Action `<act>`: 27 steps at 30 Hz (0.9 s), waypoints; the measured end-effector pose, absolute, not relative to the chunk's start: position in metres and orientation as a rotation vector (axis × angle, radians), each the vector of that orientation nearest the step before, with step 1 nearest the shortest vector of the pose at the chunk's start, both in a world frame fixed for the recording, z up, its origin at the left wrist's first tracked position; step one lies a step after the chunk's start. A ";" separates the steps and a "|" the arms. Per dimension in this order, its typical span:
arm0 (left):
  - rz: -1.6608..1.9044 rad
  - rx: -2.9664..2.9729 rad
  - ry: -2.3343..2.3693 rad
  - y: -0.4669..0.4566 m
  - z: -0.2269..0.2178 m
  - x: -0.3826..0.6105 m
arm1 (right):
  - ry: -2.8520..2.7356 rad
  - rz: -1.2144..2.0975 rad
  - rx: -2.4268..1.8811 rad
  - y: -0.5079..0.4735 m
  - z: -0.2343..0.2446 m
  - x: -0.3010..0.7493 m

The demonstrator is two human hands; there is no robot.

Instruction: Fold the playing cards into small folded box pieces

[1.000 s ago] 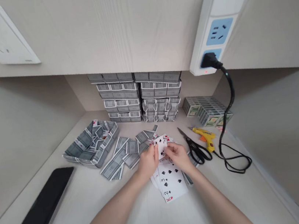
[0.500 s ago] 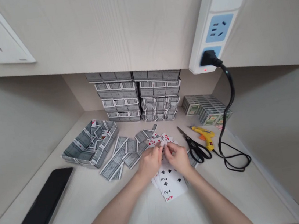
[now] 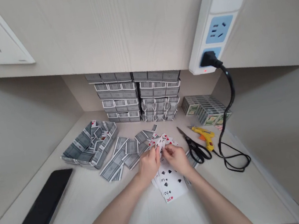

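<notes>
Between both hands, above the table, is a small white playing card (image 3: 160,145) with black marks. My left hand (image 3: 149,164) pinches its left side between thumb and fingers. The bent fingertips of my right hand (image 3: 177,158) close on the card's right side. Below my wrists lies a fan of face-up cards (image 3: 173,184), with spades and a red K showing. Just beyond my fingers is a heap of red-marked cards (image 3: 170,138), partly covered by the hands. Face-down grey-backed cards (image 3: 130,147) are spread to the left.
A box made of cards (image 3: 102,154) holds loose cards at left, near a black phone-like slab (image 3: 44,204). Black scissors (image 3: 196,151) and a yellow glue gun (image 3: 205,135) lie right, beside a black cord (image 3: 228,106). Stacked card boxes (image 3: 119,94) stand behind, under an overhanging panel.
My hands have drawn slightly apart at the fingertips, the left one shifting a little left. More of the held card's face shows now. The surrounding things have stayed put.
</notes>
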State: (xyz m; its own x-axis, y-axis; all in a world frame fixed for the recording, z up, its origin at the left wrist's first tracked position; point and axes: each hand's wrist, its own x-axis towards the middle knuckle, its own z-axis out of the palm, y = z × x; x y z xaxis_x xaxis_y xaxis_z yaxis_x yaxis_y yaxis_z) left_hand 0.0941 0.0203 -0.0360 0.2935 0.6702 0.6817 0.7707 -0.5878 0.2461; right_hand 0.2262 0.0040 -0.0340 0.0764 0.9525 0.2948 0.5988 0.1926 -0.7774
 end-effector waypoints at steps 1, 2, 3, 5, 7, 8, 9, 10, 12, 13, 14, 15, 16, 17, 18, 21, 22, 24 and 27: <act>-1.174 -2.428 -1.348 0.020 -0.036 0.095 | -1.647 0.418 -1.553 0.003 -0.035 0.224; -1.173 -2.436 -1.337 0.019 -0.037 0.096 | -1.668 0.320 -1.606 0.002 -0.036 0.222; -1.171 -2.443 -1.328 0.019 -0.037 0.097 | -1.680 0.237 -1.657 0.001 -0.036 0.221; -1.170 -2.451 -1.330 0.019 -0.037 0.098 | -1.689 0.119 -1.720 -0.001 -0.037 0.218; -1.178 -2.449 -1.377 0.020 -0.037 0.098 | -1.700 0.068 -1.713 -0.001 -0.036 0.218; -1.184 -2.446 -1.410 0.021 -0.036 0.098 | -1.708 0.062 -1.692 -0.001 -0.036 0.219; -1.191 -2.442 -1.444 0.021 -0.036 0.098 | -1.716 0.063 -1.666 -0.001 -0.036 0.220; -1.198 -2.436 -1.473 0.021 -0.037 0.097 | -1.723 0.070 -1.640 0.000 -0.036 0.221; -1.210 -2.429 -1.509 0.022 -0.037 0.097 | -1.742 0.073 -1.611 0.001 -0.037 0.222; -1.213 -2.430 -1.517 0.022 -0.038 0.097 | -1.751 0.060 -1.612 0.001 -0.038 0.222; -1.215 -2.434 -1.523 0.022 -0.038 0.097 | -1.759 0.038 -1.622 0.001 -0.039 0.222; -1.215 -2.439 -1.531 0.022 -0.039 0.098 | -1.763 0.011 -1.638 0.001 -0.040 0.222; -1.216 -2.444 -1.544 0.021 -0.039 0.099 | -1.765 -0.018 -1.656 0.001 -0.041 0.221; -1.220 -2.446 -1.563 0.021 -0.040 0.099 | -1.765 -0.043 -1.670 0.001 -0.042 0.221; -1.226 -2.446 -1.587 0.020 -0.040 0.100 | -1.764 -0.062 -1.677 0.000 -0.043 0.221; -1.272 -2.456 -1.677 0.020 -0.039 0.101 | -1.742 -0.067 -1.661 0.000 -0.044 0.223; -1.303 -2.472 -1.718 0.021 -0.038 0.101 | -1.723 -0.041 -1.640 0.000 -0.043 0.224; -1.408 -2.530 -1.836 0.023 -0.035 0.099 | -1.653 0.072 -1.567 0.000 -0.040 0.225; -1.684 -2.611 -2.077 0.028 -0.030 0.097 | -1.512 0.400 -1.389 0.001 -0.031 0.226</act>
State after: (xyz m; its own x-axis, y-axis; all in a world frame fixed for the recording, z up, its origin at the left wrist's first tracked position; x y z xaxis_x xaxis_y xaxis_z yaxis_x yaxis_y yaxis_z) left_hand 0.0968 0.0277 -0.0304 0.0644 0.9625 0.2637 0.4571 -0.2633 0.8496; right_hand 0.2258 0.0010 -0.0308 0.1629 0.8847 0.4368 0.5531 0.2847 -0.7829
